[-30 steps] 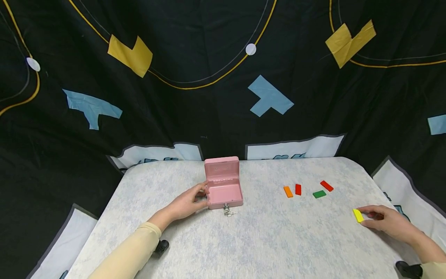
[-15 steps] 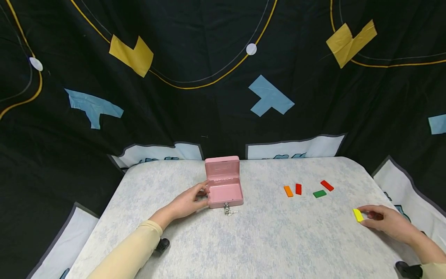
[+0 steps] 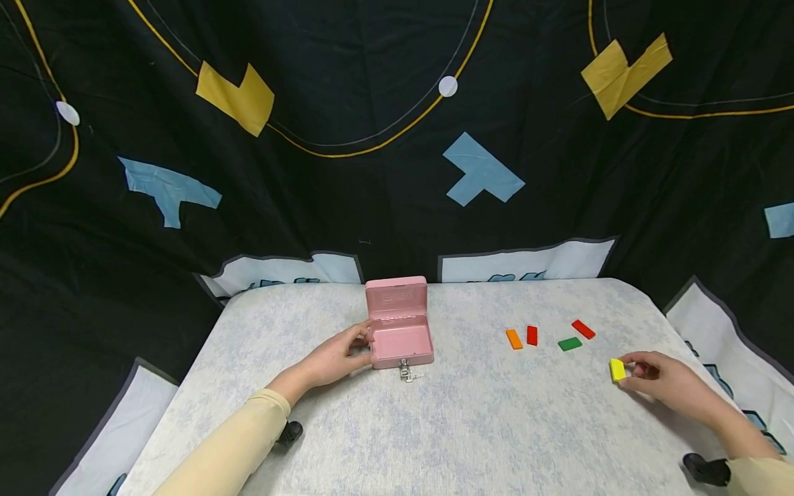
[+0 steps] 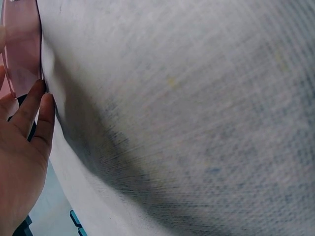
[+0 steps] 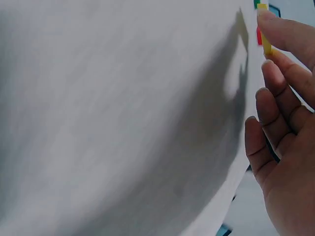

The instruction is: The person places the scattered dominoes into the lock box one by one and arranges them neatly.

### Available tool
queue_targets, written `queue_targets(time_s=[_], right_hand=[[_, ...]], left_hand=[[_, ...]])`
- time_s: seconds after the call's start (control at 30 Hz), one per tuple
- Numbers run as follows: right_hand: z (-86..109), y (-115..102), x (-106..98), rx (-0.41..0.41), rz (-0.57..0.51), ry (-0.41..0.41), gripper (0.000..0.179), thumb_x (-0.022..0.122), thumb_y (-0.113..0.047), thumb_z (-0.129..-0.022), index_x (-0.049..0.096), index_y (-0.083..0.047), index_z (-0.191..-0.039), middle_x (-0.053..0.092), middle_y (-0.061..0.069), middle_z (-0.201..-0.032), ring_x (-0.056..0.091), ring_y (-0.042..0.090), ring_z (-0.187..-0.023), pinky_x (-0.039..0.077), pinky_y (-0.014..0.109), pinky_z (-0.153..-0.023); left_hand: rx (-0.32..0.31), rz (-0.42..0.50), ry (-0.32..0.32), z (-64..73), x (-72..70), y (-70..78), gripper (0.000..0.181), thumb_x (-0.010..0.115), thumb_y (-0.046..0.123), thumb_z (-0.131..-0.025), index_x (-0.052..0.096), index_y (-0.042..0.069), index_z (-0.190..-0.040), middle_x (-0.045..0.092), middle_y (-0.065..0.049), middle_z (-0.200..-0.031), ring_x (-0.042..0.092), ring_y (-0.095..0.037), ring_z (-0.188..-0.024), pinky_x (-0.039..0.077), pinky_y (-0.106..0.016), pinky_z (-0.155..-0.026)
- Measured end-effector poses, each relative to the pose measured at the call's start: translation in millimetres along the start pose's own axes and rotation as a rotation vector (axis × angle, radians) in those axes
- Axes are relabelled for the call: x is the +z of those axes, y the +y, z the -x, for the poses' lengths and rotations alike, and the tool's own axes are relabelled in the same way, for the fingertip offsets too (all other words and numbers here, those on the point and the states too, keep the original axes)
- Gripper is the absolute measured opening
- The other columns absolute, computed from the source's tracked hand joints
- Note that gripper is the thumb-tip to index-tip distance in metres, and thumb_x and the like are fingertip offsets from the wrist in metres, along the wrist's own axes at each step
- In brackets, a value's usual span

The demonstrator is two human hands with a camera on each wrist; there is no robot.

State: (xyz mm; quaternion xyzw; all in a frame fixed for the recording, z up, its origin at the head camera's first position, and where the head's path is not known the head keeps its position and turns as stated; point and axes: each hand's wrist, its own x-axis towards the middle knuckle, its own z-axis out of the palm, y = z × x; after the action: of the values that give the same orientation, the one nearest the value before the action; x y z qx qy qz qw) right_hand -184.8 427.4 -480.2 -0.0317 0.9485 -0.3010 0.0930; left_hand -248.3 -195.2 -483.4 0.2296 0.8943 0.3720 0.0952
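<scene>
A pink metal cash box stands on the table with its lid raised, and its inside looks bare. My left hand rests against its left side, fingers loosely bent. In the left wrist view that hand touches the pink wall with its fingertips; part of the hand is cut off. Thumb and index finger of my right hand pinch a small yellow block at the right of the table. In the right wrist view the yellow block is held off the cloth, the other fingers half curled.
Keys hang from the lock at the box's front. An orange block, a red block, a green block and another red block lie right of the box. A black curtain hangs behind the table.
My right hand has lifted the yellow block and moved it left and slightly away from me, tilting it. My left hand and the pink box have stayed in place.
</scene>
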Motion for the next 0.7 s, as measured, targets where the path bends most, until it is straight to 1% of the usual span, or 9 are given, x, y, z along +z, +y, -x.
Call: queue_targets(time_s=[0.07,0.3,0.47,0.7], right_hand=[[-3.7,-8,2,-0.020,-0.012,0.013,0.064,0.079,-0.039,-0.090,0.058,0.006,-0.131,0.051,0.005,-0.093,0.047,0.018,-0.086,0.040,0.029,-0.061],[-18.3,-38,9,-0.130,-0.026,0.074,0.054,0.080,-0.037,-0.090,0.063,0.000,-0.124,0.052,0.004,-0.092,0.048,0.016,-0.083,0.040,0.029,-0.060],[-28.9,-61,16,-0.192,-0.031,0.082,0.052,0.081,-0.036,-0.090,0.064,-0.001,-0.124,0.054,0.004,-0.093,0.049,0.019,-0.085,0.042,0.029,-0.060],[-43.9,-87,25,-0.247,-0.034,0.101,0.046,0.083,-0.033,-0.088,0.067,-0.005,-0.121,0.056,0.003,-0.092,0.051,0.024,-0.089,0.043,0.029,-0.066]], left_hand=[[-0.001,0.003,0.000,-0.2,0.2,-0.2,0.032,0.070,0.031,-0.099,0.056,0.012,-0.121,0.028,-0.004,-0.167,0.056,-0.026,-0.132,0.046,-0.044,-0.107],[-0.006,-0.004,0.000,-1.2,0.2,-1.5,0.032,0.070,0.031,-0.100,0.056,0.012,-0.122,0.027,-0.003,-0.167,0.056,-0.025,-0.132,0.046,-0.043,-0.107],[-0.009,-0.006,-0.003,-1.1,-0.8,-0.9,0.032,0.070,0.032,-0.099,0.056,0.014,-0.122,0.028,-0.002,-0.167,0.056,-0.025,-0.132,0.046,-0.044,-0.107],[-0.019,-0.012,-0.011,-0.7,-1.3,-0.8,0.032,0.070,0.034,-0.099,0.056,0.016,-0.120,0.027,-0.002,-0.167,0.056,-0.024,-0.132,0.047,-0.044,-0.106]])
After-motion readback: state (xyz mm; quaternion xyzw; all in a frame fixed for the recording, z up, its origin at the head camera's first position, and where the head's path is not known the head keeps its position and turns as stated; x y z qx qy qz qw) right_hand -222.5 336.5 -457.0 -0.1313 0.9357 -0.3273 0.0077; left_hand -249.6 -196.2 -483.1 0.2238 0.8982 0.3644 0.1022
